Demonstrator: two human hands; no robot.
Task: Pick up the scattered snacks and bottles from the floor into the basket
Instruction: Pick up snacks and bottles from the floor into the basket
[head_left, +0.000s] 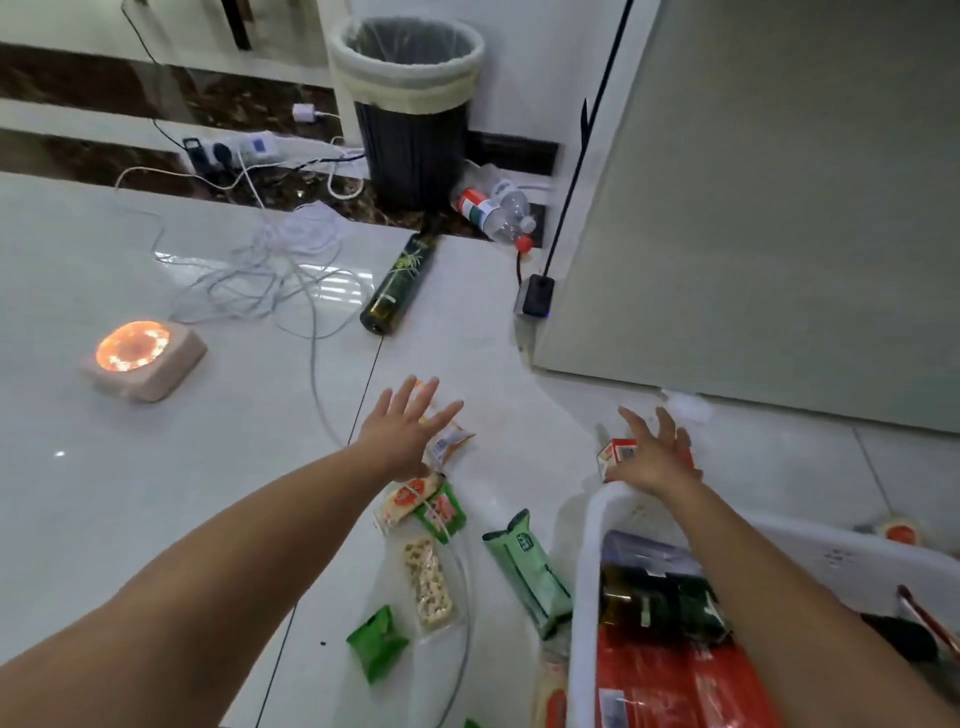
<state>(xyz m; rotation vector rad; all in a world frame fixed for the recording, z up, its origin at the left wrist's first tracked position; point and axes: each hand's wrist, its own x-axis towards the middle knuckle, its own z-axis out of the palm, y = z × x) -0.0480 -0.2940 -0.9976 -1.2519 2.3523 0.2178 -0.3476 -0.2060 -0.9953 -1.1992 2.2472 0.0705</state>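
Partly done, at a guess around the halfway mark. Already inside the white basket (589, 545), at the lower right: a dark green bottle (660, 603) lying across, red packets (670, 686) under it, and something dark near the far wall, too cut off to name.

Left on the floor, quite a lot. Just beside the basket's left wall, a pale green wrapped snack (524, 566). Further left, a clear-wrapped nut bar (428, 582), a small bright green pouch (376, 642), a green packet (441, 512) and a red-and-white packet (408, 499) overlapping it. Beyond those, a yellow-orange sachet (449, 441), partly hidden by the left hand (402, 436). Well apart, up by the black waste bin (410, 109), a dark green bamboo-printed bottle (397, 280) on its side and two clear plastic bottles (493, 210) against the wall. Past the basket's far rim, a small red-and-white carton (615, 454).

Left hand open, fingers spread, palm down, hovering above the sachet and holding nothing. Right hand (652, 457) likewise open and splayed, empty, above the basket's far corner and in front of the carton; touching the carton or not, cannot tell.

Likely still to collect: the near cluster first, then the bottles by the bin.
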